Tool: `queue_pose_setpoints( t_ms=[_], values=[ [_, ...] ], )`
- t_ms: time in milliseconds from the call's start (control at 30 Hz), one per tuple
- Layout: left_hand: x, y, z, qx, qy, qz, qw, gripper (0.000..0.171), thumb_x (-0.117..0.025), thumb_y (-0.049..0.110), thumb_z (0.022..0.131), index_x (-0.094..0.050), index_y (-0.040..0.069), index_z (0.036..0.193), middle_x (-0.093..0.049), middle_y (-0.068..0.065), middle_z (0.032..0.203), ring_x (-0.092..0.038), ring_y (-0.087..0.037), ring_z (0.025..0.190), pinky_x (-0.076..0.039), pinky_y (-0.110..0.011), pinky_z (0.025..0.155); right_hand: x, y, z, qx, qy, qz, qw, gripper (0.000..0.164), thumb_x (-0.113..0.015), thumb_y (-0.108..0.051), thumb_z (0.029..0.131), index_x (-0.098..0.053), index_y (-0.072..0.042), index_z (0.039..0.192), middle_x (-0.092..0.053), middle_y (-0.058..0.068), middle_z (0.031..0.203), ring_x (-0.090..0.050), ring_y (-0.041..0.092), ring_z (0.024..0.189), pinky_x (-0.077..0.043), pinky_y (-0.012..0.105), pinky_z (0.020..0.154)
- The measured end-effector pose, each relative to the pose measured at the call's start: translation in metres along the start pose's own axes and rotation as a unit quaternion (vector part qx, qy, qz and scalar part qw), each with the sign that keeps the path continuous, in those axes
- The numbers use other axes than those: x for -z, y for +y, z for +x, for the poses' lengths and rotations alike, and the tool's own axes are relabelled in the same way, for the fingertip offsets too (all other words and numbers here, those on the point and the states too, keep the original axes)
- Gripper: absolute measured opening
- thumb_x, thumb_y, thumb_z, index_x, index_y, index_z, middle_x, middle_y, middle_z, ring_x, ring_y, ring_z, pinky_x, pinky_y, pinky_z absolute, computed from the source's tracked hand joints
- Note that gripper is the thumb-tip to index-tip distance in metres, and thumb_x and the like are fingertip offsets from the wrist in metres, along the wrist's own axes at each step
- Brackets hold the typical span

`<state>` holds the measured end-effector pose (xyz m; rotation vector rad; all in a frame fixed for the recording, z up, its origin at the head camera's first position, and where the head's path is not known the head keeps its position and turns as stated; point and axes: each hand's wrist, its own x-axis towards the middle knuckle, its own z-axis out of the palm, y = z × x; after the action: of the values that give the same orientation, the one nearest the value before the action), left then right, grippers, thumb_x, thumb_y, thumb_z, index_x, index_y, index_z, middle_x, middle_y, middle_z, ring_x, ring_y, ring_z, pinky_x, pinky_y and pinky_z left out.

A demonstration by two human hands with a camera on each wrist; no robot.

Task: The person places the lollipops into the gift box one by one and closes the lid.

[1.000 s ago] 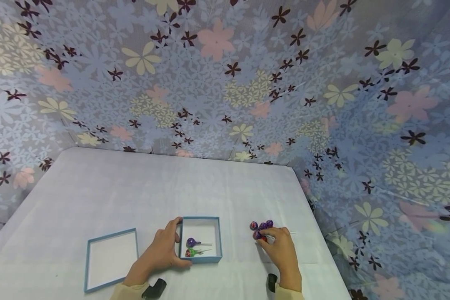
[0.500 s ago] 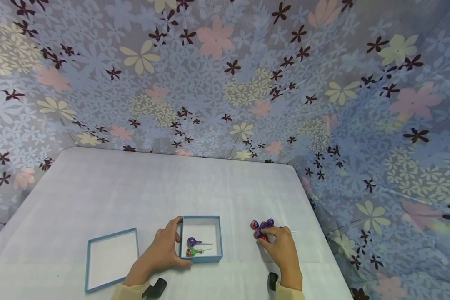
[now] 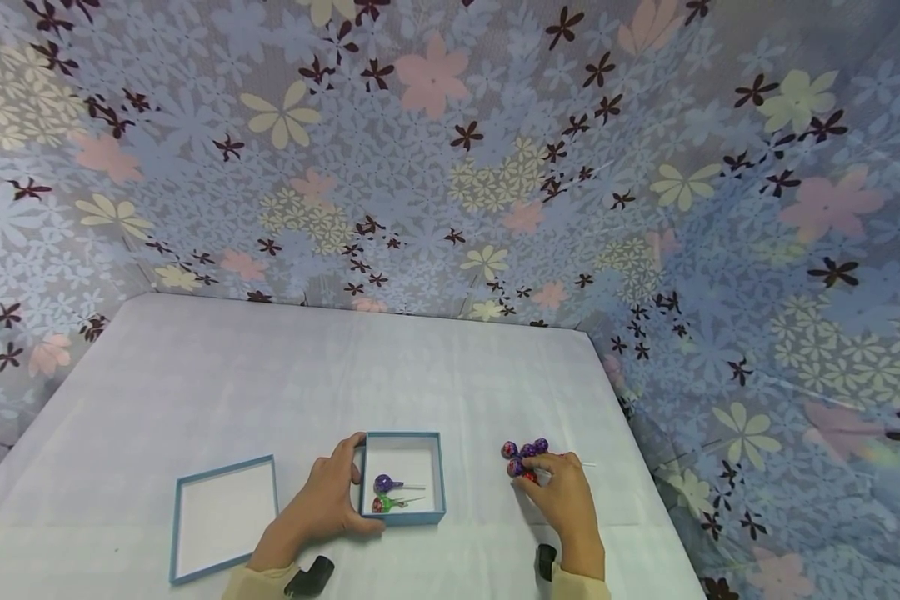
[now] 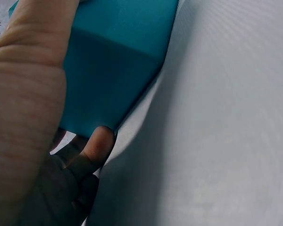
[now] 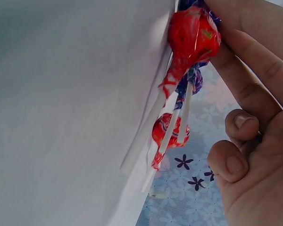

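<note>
A blue box [image 3: 408, 520] is gripped by the left hand [image 3: 326, 498] well in from the far edge of the surface [image 3: 330, 375], and a lollipop [image 3: 514, 468] is pinched by the right hand [image 3: 567, 498] toward its right edge.

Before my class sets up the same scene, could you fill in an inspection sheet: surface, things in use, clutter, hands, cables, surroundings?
Surface: white-covered table, faint creases.
Things in use: blue-edged box holding a purple lollipop and a green-and-red lollipop; blue-edged tray or lid to its left; red and purple lollipop cluster to its right.
Clutter: nothing seen beyond a tiny speck.
Hands: left hand grips the box's left side; right hand has thumb and forefinger at the cluster, though whether it pinches one is unclear.
Cables: nothing seen.
Surroundings: flower-patterned covering behind the table and at both sides.
</note>
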<state>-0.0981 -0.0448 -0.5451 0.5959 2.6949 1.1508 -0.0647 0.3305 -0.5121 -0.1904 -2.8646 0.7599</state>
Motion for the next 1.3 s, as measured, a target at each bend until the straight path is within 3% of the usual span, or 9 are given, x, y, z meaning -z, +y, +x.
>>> queue_pose_setpoints(
  t_ms=[300, 833, 1067, 1300],
  values=[
    [0.0, 0.0, 0.0, 0.009, -0.002, -0.007, 0.9999, 0.139, -0.093, 0.063, 0.049, -0.023, 0.006, 0.154, -0.046, 0.009, 0.094, -0.041, -0.016, 0.091, -0.037, -0.042, 0.091, -0.002, -0.008, 0.006, 0.025, 0.007, -0.005, 1.0, 0.027, -0.089, -0.017, 0.075, -0.081, -0.01, 0.099, -0.076, 0.003, 0.104, -0.054, 0.018, 0.091, -0.05, 0.044, 0.086],
    [0.0, -0.001, 0.0, 0.017, -0.003, -0.006, 0.9998, 0.139, -0.093, 0.064, 0.048, -0.022, 0.007, 0.154, -0.047, 0.009, 0.095, -0.04, -0.016, 0.093, -0.037, -0.041, 0.09, -0.004, -0.007, 0.009, 0.007, -0.004, -0.011, 1.0, 0.03, -0.09, -0.017, 0.074, -0.081, -0.01, 0.101, -0.076, 0.005, 0.106, -0.055, 0.021, 0.095, -0.05, 0.045, 0.088],
    [0.001, 0.003, -0.001, 0.029, -0.004, -0.013, 0.9995, 0.139, -0.094, 0.061, 0.048, -0.022, 0.01, 0.155, -0.049, 0.008, 0.096, -0.042, -0.022, 0.095, -0.043, -0.042, 0.085, -0.003, -0.01, 0.01, -0.03, -0.021, -0.006, 0.999, 0.031, -0.09, -0.019, 0.074, -0.081, -0.012, 0.103, -0.074, 0.005, 0.109, -0.057, 0.023, 0.102, -0.05, 0.048, 0.092],
    [0.001, 0.002, -0.001, 0.03, -0.007, -0.012, 0.9995, 0.14, -0.094, 0.06, 0.049, -0.021, 0.009, 0.156, -0.048, 0.008, 0.096, -0.041, -0.02, 0.096, -0.038, -0.043, 0.09, -0.005, -0.01, 0.011, -0.012, -0.011, -0.007, 1.0, 0.029, -0.09, -0.019, 0.073, -0.081, -0.011, 0.1, -0.075, 0.003, 0.104, -0.056, 0.021, 0.098, -0.05, 0.047, 0.089]
  ],
)
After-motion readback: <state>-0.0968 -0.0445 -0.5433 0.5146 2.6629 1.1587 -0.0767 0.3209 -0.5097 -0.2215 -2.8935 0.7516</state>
